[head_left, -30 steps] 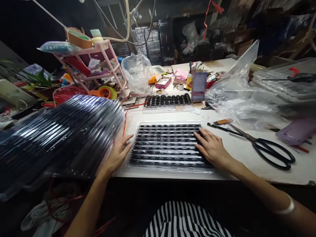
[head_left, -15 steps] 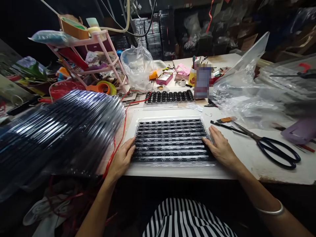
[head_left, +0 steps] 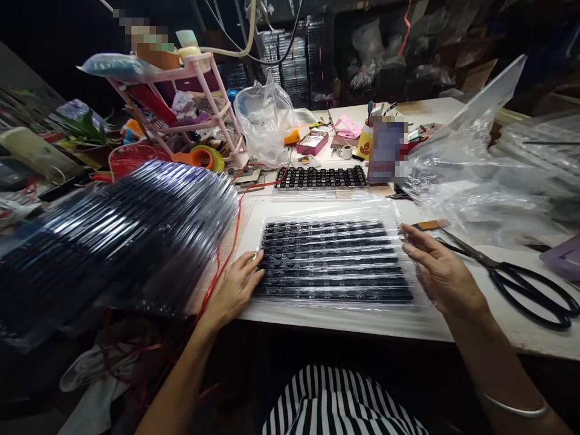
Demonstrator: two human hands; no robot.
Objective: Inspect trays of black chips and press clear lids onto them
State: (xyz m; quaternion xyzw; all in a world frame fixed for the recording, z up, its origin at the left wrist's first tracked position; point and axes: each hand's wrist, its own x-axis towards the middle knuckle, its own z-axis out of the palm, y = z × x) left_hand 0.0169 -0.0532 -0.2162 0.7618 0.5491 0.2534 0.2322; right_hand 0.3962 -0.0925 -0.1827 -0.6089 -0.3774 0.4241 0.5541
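Observation:
In front of me on the white tabletop lies a clear plastic tray filled with rows of small black parts, shiny clear plastic over them. My left hand grips its left edge, thumb at the near corner and fingers along the side. At the right side, my right hand holds the tray's clear edge between thumb and fingers, and that side looks slightly raised. Some of the right fingers are hidden behind the plastic. Just beyond is another tray of black parts.
Many stacked clear trays lean at the left, beside a red cord. Large black-handled scissors and an orange-handled cutter lie right. Clear plastic bags pile up behind them. A pink rack stands back left.
My right hand has moved outward to the right, drawing the tray's right side with it and tilting it slightly. The left hand stays at the left edge. The view has shifted a little.

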